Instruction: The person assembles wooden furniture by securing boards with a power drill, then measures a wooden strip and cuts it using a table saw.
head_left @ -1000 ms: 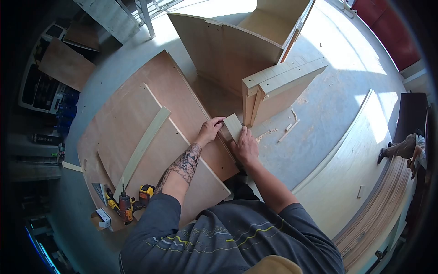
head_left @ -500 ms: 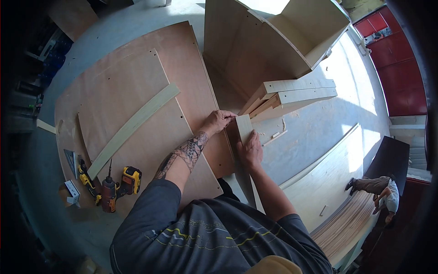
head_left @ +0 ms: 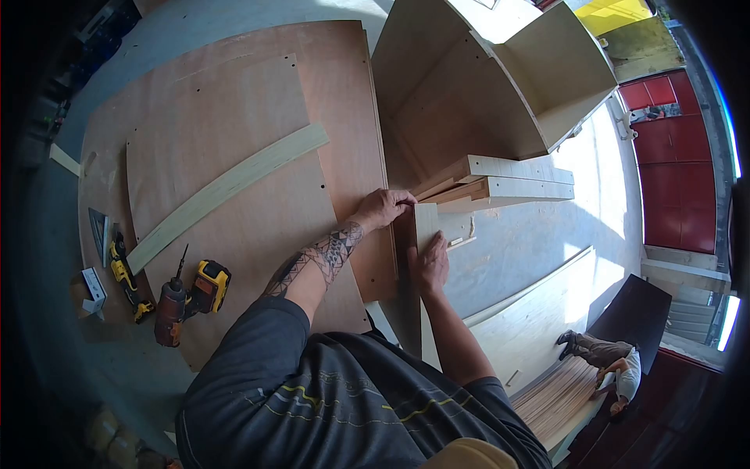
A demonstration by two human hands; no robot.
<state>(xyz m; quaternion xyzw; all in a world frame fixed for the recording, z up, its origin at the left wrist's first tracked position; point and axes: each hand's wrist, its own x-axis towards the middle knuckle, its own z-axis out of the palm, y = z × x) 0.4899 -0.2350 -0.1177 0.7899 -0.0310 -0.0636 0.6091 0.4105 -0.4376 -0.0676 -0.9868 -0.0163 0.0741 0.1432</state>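
Observation:
A long, pale wooden board (head_left: 426, 223) stands on its narrow side in front of my body. My right hand (head_left: 430, 262) grips it across the top edge, thumb on one side and fingers on the other. At the far end of this board, my left hand (head_left: 384, 209) has its fingers pinched together by the corner; what lies between the fingertips is too small to make out. Just beyond are stacked plywood box pieces (head_left: 519, 187) with dark holes. To the left, large plywood panels (head_left: 258, 195) carry a thin curved wood strip (head_left: 230, 191).
A cordless driver (head_left: 173, 309) with a long bit lies at left, near a yellow-black tool (head_left: 125, 273) and a metal square (head_left: 99, 233). A big plywood cabinet (head_left: 453, 86) stands ahead. Another person (head_left: 613, 363) is at the right, by stacked sheets (head_left: 551, 399). Wood offcuts lie on the floor.
The camera view has turned slightly, shifting the scene. Both hands keep to the same end of the board, with the left fingertips a little closer over its corner.

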